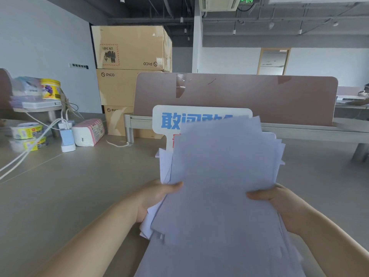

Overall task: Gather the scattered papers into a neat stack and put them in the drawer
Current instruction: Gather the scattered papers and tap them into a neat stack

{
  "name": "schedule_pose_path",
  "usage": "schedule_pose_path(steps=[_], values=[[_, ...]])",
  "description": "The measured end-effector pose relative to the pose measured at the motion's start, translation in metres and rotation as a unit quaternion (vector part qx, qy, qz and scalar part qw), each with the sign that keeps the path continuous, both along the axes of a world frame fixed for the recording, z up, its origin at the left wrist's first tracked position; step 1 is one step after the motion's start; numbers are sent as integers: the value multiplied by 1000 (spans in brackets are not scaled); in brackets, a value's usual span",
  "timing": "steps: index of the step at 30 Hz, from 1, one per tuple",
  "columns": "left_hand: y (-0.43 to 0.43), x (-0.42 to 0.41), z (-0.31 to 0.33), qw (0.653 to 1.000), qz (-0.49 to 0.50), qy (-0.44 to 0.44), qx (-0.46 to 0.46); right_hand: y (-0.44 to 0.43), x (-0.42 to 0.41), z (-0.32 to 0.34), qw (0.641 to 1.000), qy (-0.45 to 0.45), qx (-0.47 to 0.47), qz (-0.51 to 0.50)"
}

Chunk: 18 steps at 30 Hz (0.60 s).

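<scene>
While both hands, left hand [157, 198] and right hand [279, 204], grip the messy papers [221, 176] by their sides, the long edges point away toward the sign [171, 120]; no drawer shows, maybe below the worktop [79, 186].

White papers [219, 176] form a ragged, uneven sheaf, tilted above the desk.

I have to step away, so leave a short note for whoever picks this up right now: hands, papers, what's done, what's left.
Left hand grips the left edge of the papers, right hand the right edge, thumbs on top.
Papers are gathered and held above the desk, but the edges are uneven and sheets stick out at the corners.
Done: gathering.
Left: square the stack, then put it in the drawer, which is out of view.
</scene>
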<state>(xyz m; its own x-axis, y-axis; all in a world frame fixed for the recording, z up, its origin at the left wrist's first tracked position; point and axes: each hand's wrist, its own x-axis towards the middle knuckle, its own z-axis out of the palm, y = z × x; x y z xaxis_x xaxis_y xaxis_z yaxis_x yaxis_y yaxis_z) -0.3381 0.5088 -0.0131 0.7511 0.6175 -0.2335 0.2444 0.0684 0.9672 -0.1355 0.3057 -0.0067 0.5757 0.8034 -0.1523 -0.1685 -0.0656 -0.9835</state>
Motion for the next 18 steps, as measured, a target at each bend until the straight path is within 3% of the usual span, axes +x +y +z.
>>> schedule_pose_path(steps=[8,14,18], values=[[1,-3,10,992,57,-95,66,-2,-2,8,999,-40,30,-8],[-4,-1,64,981,-46,-70,174,-4,-8,64,966,-234,47,-101],[-11,11,111,955,2,-138,262,3,-11,112,924,-343,90,-146]])
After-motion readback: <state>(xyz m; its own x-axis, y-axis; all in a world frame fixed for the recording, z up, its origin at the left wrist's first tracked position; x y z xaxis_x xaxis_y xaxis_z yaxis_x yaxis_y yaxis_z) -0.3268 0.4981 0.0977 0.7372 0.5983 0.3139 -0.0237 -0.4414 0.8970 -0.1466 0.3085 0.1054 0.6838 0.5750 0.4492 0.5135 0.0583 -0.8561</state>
